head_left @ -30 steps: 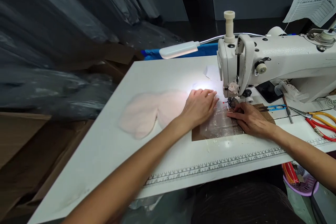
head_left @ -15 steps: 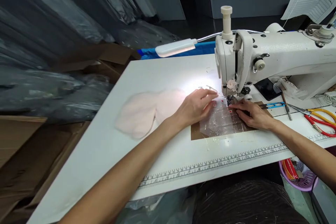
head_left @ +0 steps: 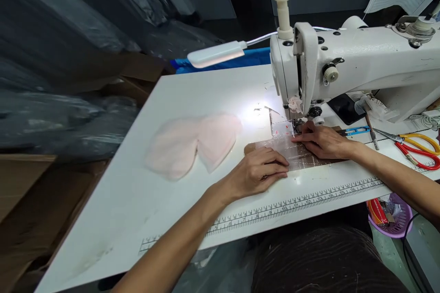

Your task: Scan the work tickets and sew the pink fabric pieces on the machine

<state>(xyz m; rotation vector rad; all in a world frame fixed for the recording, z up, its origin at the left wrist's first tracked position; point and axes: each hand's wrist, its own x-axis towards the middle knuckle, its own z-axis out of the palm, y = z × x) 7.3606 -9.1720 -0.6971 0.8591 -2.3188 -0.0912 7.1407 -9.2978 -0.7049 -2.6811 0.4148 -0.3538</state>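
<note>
A translucent sheet [head_left: 280, 146] with small red marks lies over a brown board [head_left: 250, 147] under the needle area of a white sewing machine [head_left: 364, 59]. My left hand [head_left: 266, 169] is closed at the sheet's front left edge, fingers close together and partly curled over it. Beside the presser foot [head_left: 294, 126], my right hand [head_left: 323, 141] pinches the sheet, thumb and fingertips close together. To the left on the table lie pale pink heart-like fabric pieces [head_left: 192, 144].
Right of the machine bed are blue thread snips [head_left: 357, 131], red-and-yellow-handled scissors [head_left: 417, 146] and a black flat object [head_left: 346, 109]. A printed ruler [head_left: 295, 208] runs along the table's front edge. A purple basket [head_left: 400, 229] hangs below. A lamp [head_left: 216, 55] shines on the table.
My left hand has moved down toward the table's front edge, away from the needle area. The sheet's near part has shifted with it. My right hand stays by the presser foot. The camera view has shifted slightly.
</note>
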